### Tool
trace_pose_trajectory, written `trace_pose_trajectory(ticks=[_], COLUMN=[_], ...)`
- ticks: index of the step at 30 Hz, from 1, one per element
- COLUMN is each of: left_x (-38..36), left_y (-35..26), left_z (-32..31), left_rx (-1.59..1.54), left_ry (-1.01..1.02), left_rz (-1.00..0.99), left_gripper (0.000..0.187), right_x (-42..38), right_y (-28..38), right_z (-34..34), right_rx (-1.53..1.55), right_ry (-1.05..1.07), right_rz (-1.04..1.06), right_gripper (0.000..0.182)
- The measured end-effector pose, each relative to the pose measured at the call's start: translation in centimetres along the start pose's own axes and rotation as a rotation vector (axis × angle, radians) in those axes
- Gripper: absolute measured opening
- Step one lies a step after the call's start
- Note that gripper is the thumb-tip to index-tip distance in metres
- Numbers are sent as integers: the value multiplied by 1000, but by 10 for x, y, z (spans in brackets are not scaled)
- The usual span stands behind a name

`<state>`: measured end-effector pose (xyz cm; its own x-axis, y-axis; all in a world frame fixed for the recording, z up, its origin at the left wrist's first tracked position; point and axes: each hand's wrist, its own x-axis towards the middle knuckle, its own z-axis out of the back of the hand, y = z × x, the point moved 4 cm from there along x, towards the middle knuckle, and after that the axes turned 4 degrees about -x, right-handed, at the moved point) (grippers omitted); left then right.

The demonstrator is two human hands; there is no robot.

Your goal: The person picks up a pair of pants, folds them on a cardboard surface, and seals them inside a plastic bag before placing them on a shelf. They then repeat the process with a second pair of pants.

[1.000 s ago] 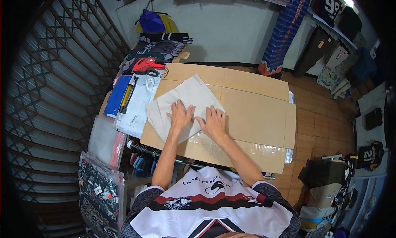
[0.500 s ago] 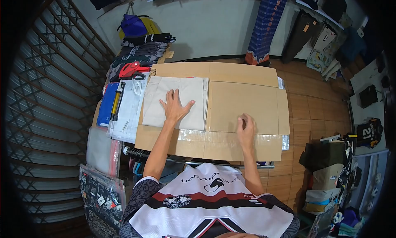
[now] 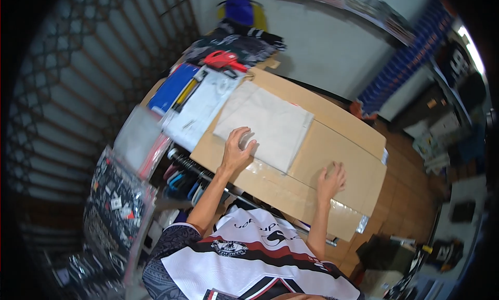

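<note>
Folded cloth [image 3: 267,124]: pale beige, roughly rectangular, lying flat on the cardboard sheet [image 3: 343,144], towards its left part. Small red detail visible at the far edge; layers along the right edge look nearly aligned. Left hand [image 3: 238,150]: at the cloth's near left corner, fingers curled, thumb apart from them, nothing seen in the grasp; contact with the fabric cannot be told. Right hand [image 3: 331,182]: over the cardboard to the right of the cloth, well apart from it, fingers bent, thumb slightly off them, palm apparently without load. The 2 hands are apart from each other. Judged step: a pause between handlings, the fold already formed, neither hand pressing on it. A further move on the cloth would call for the right hand to come over to its right edge and for both to take all layers together, since a grip on the top layer only could open the fold. Left of the cloth: white sheet [image 3: 200,115], yellow-and-black cutter [image 3: 187,93] and blue packet [image 3: 174,87]. Red tool [image 3: 224,61] beyond, near the dark folded garments [image 3: 228,42].
</note>
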<state>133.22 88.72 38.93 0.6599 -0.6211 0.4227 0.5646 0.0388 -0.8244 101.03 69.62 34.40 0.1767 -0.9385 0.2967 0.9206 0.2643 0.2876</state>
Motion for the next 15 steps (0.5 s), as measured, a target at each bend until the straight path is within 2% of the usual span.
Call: trace_pose_trajectory(ticks=[1,5,8,12,15], left_x=[-8,-35,-54,-81,-89], left_y=[5,48,86,154,181], left_z=[21,113,176,234,262], left_rx=[38,301,448,582,648], left_ry=[-85,-315,-444,-592,-671], left_rz=[23,88,279,410,511], left_gripper=[40,34,34,36,36], right_x=[3,13,20,26,26], right_y=[2,12,15,18,20], right_z=[-2,-14,-31,-40,-36], right_rx=[-28,-120,-184,-254,-278], right_ry=[0,29,9,47,85], right_rz=[10,14,70,66,54], right_gripper=[49,53,58,62,63])
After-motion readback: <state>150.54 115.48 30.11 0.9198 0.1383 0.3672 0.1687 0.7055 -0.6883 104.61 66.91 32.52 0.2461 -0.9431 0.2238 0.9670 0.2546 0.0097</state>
